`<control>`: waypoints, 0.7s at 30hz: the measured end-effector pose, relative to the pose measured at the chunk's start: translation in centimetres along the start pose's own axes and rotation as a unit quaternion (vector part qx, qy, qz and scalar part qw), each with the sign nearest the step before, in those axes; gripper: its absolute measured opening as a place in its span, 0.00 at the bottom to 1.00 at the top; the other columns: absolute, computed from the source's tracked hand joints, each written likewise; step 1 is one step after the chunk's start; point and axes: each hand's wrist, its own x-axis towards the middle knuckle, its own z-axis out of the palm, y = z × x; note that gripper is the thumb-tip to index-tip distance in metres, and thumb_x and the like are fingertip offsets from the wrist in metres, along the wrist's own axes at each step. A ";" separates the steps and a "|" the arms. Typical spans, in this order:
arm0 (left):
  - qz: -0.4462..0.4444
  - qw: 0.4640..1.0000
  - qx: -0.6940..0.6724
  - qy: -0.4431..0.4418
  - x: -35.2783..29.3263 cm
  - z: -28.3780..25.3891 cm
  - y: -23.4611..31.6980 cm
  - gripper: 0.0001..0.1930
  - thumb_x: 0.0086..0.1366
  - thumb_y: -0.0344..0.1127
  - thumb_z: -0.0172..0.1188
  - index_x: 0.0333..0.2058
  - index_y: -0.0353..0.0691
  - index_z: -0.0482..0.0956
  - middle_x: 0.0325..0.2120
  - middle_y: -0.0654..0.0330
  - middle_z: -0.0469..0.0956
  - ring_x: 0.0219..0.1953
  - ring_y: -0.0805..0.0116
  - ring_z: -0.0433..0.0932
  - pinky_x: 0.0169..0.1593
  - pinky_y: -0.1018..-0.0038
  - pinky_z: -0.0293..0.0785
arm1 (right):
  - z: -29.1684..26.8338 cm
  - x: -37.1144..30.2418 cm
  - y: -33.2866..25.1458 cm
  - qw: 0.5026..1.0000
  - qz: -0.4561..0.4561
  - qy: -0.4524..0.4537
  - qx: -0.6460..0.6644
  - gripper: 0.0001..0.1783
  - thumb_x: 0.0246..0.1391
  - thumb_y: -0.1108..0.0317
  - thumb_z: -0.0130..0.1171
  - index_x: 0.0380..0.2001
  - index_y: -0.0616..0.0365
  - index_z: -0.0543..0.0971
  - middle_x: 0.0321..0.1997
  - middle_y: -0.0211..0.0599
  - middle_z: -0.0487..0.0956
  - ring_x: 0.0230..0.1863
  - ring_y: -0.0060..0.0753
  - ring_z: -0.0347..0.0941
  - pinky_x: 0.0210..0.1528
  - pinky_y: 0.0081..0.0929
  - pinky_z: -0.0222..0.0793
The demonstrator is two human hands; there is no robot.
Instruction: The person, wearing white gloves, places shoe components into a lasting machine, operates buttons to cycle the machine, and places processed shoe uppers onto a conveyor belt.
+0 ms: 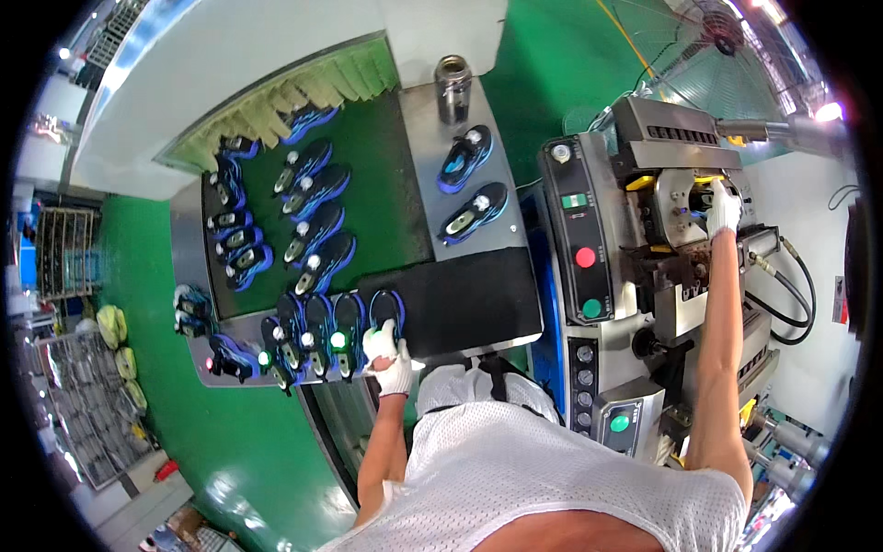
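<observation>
Covering part of a shoe (387, 304) with left hand (390, 361), right hand (724, 210) at machine (676, 207), both grasps unclear

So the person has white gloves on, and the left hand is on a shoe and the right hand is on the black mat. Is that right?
Not quite: the right hand isn't on the black mat. The head view shows it at the machine. The left hand is on a shoe, and the gloves are white.
</observation>
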 end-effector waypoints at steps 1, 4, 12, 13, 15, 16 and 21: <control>0.002 1.000 -0.018 -0.017 -0.3 -1.1 0.5 0.28 0.62 0.33 0.69 0.62 0.44 0.75 0.60 0.37 0.69 0.62 0.37 0.69 0.66 0.50 0.66 | -0.3 -7.0 -4.8 0.997 -0.076 0.019 0.007 0.39 0.62 0.50 0.65 0.68 0.64 0.69 0.65 0.50 0.75 0.63 0.41 0.74 0.65 0.33 0.68; 0.007 0.994 -0.106 -0.030 1.9 -5.3 1.1 0.27 0.64 0.34 0.68 0.61 0.42 0.77 0.61 0.39 0.69 0.65 0.39 0.67 0.67 0.50 0.66 | -0.5 -24.0 -7.7 0.984 -0.147 -0.045 -0.092 0.43 0.63 0.54 0.63 0.74 0.66 0.62 0.74 0.57 0.68 0.72 0.46 0.67 0.73 0.34 0.61; 0.010 1.000 -0.006 -0.013 19.7 -8.0 -9.2 0.41 0.55 0.34 0.76 0.66 0.37 0.68 0.62 0.43 0.71 0.62 0.41 0.72 0.65 0.53 0.69 | 6.2 -36.0 -1.5 0.795 -0.015 -0.250 -0.552 0.54 0.54 0.48 0.62 0.78 0.59 0.54 0.81 0.66 0.49 0.82 0.67 0.42 0.78 0.59 0.40; -0.007 0.994 0.009 -0.110 21.7 -6.4 -11.7 0.42 0.52 0.35 0.77 0.66 0.37 0.68 0.59 0.42 0.74 0.61 0.41 0.74 0.65 0.54 0.69 | 5.8 -36.6 -0.5 0.836 -0.055 -0.200 -0.508 0.54 0.54 0.45 0.62 0.79 0.55 0.54 0.81 0.59 0.52 0.81 0.63 0.47 0.75 0.60 0.44; 0.093 0.990 0.025 -0.107 24.4 -4.6 -14.3 0.43 0.50 0.37 0.78 0.65 0.39 0.68 0.54 0.45 0.78 0.57 0.42 0.77 0.59 0.52 0.73 | 5.5 -38.5 -0.8 0.893 -0.146 -0.110 -0.410 0.55 0.55 0.41 0.63 0.80 0.48 0.53 0.82 0.45 0.57 0.78 0.53 0.59 0.70 0.64 0.51; 0.146 0.984 0.011 -0.103 25.9 -4.6 -15.7 0.42 0.49 0.38 0.79 0.63 0.40 0.70 0.53 0.46 0.78 0.56 0.44 0.78 0.56 0.52 0.74 | 5.2 -39.9 -2.0 0.899 -0.077 -0.154 -0.403 0.56 0.55 0.42 0.64 0.80 0.48 0.52 0.82 0.46 0.55 0.79 0.53 0.58 0.71 0.64 0.49; 0.305 0.948 0.042 -0.083 33.0 -5.1 -16.5 0.37 0.50 0.34 0.77 0.59 0.44 0.73 0.53 0.50 0.79 0.56 0.44 0.77 0.56 0.50 0.73 | 6.4 -45.3 -2.6 0.904 0.014 -0.244 -0.350 0.54 0.54 0.45 0.68 0.78 0.51 0.56 0.82 0.50 0.54 0.81 0.54 0.53 0.77 0.60 0.42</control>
